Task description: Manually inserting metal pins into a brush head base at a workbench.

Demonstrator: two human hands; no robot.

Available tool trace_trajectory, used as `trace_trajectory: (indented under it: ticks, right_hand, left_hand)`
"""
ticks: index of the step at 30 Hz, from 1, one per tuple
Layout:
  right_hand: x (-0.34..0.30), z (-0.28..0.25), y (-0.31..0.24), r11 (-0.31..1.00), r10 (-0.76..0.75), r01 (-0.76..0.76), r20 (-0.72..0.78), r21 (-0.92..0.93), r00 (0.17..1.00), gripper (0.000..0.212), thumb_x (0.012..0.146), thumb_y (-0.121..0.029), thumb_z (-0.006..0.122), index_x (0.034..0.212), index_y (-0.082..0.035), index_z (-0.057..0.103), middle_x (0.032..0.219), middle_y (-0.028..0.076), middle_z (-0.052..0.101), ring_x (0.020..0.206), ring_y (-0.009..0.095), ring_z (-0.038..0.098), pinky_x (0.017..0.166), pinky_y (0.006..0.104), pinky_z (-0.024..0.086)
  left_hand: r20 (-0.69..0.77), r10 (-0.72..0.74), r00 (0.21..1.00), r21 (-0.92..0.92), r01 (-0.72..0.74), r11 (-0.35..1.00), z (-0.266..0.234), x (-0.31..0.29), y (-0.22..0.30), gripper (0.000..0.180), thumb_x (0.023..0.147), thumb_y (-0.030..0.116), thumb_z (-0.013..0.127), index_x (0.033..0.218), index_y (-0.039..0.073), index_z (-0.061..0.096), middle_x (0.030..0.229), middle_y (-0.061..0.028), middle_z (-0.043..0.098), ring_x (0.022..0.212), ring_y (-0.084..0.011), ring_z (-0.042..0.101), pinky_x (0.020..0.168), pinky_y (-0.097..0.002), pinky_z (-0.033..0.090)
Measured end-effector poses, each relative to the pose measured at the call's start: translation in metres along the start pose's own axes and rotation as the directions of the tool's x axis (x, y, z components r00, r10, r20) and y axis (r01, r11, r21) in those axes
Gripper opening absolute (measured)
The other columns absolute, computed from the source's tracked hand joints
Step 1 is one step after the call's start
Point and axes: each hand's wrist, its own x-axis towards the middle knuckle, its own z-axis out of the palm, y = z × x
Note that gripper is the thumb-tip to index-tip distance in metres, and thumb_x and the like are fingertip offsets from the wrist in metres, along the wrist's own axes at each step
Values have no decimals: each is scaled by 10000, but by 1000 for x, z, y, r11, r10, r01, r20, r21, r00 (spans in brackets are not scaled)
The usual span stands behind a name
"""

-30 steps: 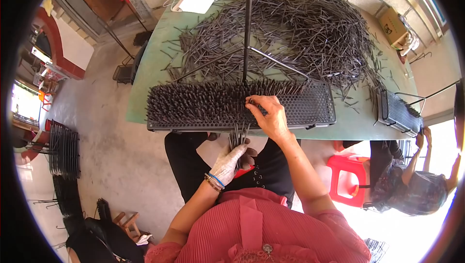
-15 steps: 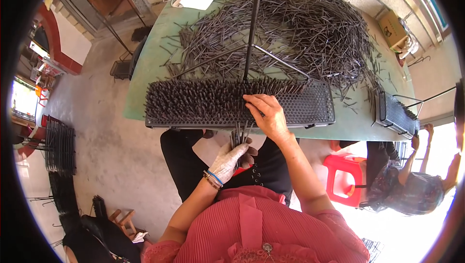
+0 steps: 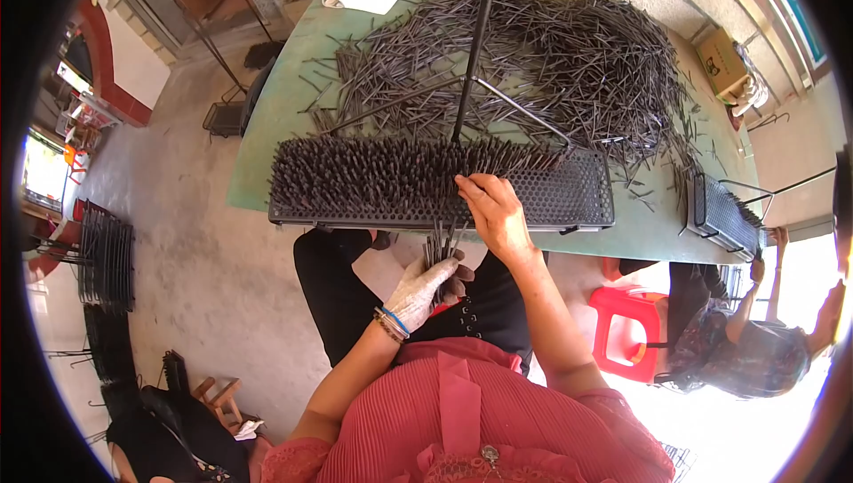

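Tilted a little further to the right than half a second ago, the long black rod [image 3: 479,34] leans above the desk [image 3: 267,163], and the right hand [image 3: 498,212] sits slightly further right along the perforated black tray [image 3: 573,197]. This tray lies across the near edge of the desk, in front of the person. Its left half and middle are thick with upright dark sticks [image 3: 355,181]; toward the right they narrow to a band along the far side, leaving round holes in view.

The bare right hand has thumb and forefinger nearly closed together at the edge of the dense sticks; whether a stick is pinched between them, I cannot tell. Just below the tray's near edge, the gloved left hand [image 3: 418,292] is curled around a bundle of loose sticks [image 3: 439,247], their ends pointing up toward the tray.

Behind the tray, a wide pile of dark sticks [image 3: 613,56] spreads over the desk. At the desk's right end stands a second tray [image 3: 718,212], with a co-worker [image 3: 755,354] beside it, near a red stool [image 3: 613,298].
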Motion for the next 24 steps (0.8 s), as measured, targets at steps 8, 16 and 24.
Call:
trace_trajectory:
  ticks: [8, 16, 24]
  right_hand:
    - [2, 1, 0, 1000, -8, 8, 22, 14, 1000, 296, 806, -14, 702, 1101, -32, 682, 1001, 100, 635, 843, 277, 588, 743, 360, 495]
    - [-6, 6, 4, 1000, -5, 4, -30, -28, 1000, 295, 789, -39, 717, 1081, -30, 680, 985, 105, 630, 838, 281, 596, 747, 363, 489]
    - [-11, -22, -21, 812, 477, -508, 174, 287, 861, 225, 847, -131, 732, 1040, -17, 707, 933, 108, 670, 792, 194, 646, 687, 296, 510]
  left_hand:
    - [-10, -5, 1000, 8, 5, 1000, 1, -2, 0, 305, 973, 211, 558, 1190, 2, 510, 943, -132, 669, 659, -124, 624, 557, -235, 497]
    - [38, -45, 998, -134, 50, 990, 0, 2, -1, 324, 984, 204, 544, 1241, 13, 499, 1011, -135, 673, 770, -155, 665, 640, -252, 538]
    - [69, 70, 995, -81, -64, 995, 5, -5, 6, 322, 989, 201, 533, 1236, -3, 500, 1033, -136, 671, 811, -175, 666, 663, -271, 540]
